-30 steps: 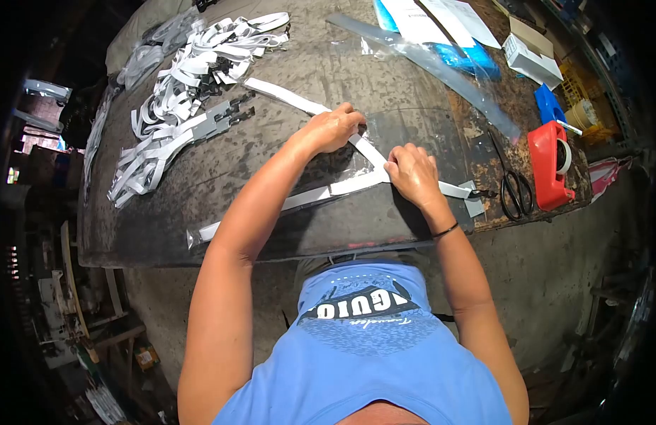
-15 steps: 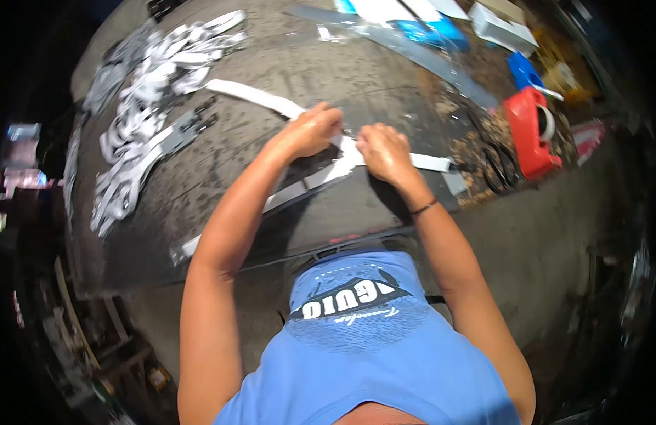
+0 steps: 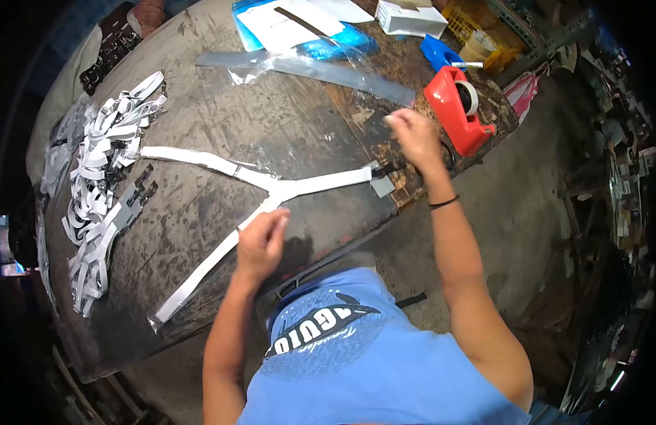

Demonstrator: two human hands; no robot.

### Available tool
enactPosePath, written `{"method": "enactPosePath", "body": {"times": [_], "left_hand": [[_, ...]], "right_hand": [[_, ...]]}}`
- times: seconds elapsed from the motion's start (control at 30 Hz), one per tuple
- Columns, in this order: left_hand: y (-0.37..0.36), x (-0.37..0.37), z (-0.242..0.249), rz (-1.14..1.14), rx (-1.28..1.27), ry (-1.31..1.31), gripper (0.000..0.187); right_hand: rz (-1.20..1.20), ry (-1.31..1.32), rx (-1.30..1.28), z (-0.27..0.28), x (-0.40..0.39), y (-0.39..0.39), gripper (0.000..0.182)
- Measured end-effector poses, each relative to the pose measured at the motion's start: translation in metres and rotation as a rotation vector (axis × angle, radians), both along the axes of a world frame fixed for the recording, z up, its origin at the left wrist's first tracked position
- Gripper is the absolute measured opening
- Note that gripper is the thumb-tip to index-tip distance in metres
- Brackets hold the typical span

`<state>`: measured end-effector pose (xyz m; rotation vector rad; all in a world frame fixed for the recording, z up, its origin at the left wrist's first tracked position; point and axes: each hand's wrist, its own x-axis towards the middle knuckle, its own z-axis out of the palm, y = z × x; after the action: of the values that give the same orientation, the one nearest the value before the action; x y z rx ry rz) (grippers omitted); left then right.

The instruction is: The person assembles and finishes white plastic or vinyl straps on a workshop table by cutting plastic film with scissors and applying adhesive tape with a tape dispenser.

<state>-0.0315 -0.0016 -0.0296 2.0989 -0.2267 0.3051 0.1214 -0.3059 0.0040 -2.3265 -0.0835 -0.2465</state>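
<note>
White Y-shaped elastic suspenders [image 3: 321,185] lie spread flat on the table, with one branch to the upper left, one to the right and one to the lower left. My left hand [image 3: 261,244] is over the lower-left branch near the join, its fingers curled closed with nothing visible in them. My right hand [image 3: 416,142] is off the suspenders, above black scissors [image 3: 449,154] beside the red tape dispenser [image 3: 452,106]. Its fingers are blurred, and it hides most of the scissors. A small grey piece [image 3: 382,186] sits at the right branch's end.
A pile of white straps with dark clips [image 3: 101,184] lies at the left. Clear plastic strips [image 3: 321,74], blue packs with papers [image 3: 292,28], a white box [image 3: 411,18] and a blue dispenser [image 3: 439,53] are at the back. The table's front edge [image 3: 328,248] runs near my body.
Both hands have left the join of the suspenders. My right hand moved right toward the tape dispenser and scissors; my left came back toward me. The view has turned and shifted.
</note>
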Motion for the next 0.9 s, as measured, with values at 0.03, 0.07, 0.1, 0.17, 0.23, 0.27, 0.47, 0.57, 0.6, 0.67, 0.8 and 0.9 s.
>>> {"method": "enactPosePath", "body": {"times": [0.03,0.07,0.1,0.17,0.23,0.27,0.47,0.57,0.6,0.67,0.8,0.9], "left_hand": [[-0.010,-0.009,-0.004,-0.001,-0.011,0.041,0.008],[-0.020,-0.014,-0.014,-0.009,-0.045,-0.004,0.008],[-0.028,-0.016,-0.021,-0.017,-0.078,-0.051,0.007],[-0.029,-0.019,-0.018,-0.056,0.031,-0.003,0.009],[-0.031,-0.017,-0.019,-0.088,0.138,0.057,0.010],[-0.030,-0.016,-0.022,-0.050,0.078,0.054,0.009],[-0.031,-0.016,-0.020,0.029,-0.055,0.082,0.008],[-0.031,-0.014,-0.020,0.038,-0.073,0.107,0.008],[-0.031,-0.013,-0.020,0.037,-0.080,0.114,0.008],[-0.031,-0.011,-0.019,0.023,-0.070,0.120,0.008],[-0.030,-0.011,-0.019,-0.006,-0.037,0.095,0.007],[-0.027,-0.012,-0.017,-0.007,-0.078,0.097,0.007]], "right_hand": [[-0.037,-0.011,-0.055,-0.004,0.012,-0.020,0.022],[-0.021,-0.092,-0.052,-0.014,0.026,-0.036,0.023],[-0.005,-0.175,-0.047,-0.022,0.041,-0.046,0.024],[0.030,-0.224,-0.024,-0.014,0.057,-0.039,0.025],[0.043,0.024,-0.079,-0.003,0.070,-0.025,0.025],[0.095,0.046,-0.132,0.000,0.076,-0.014,0.023],[0.389,-0.105,-0.179,-0.017,0.107,0.018,0.025],[0.504,-0.296,-0.366,-0.020,0.085,0.028,0.035],[0.554,-0.496,-0.484,-0.023,0.070,0.035,0.042],[0.568,-0.450,-0.591,-0.037,0.047,0.056,0.051],[0.443,-0.477,-0.711,-0.067,0.052,0.074,0.039],[0.194,-0.392,-0.891,-0.053,0.083,0.055,0.018]]}}
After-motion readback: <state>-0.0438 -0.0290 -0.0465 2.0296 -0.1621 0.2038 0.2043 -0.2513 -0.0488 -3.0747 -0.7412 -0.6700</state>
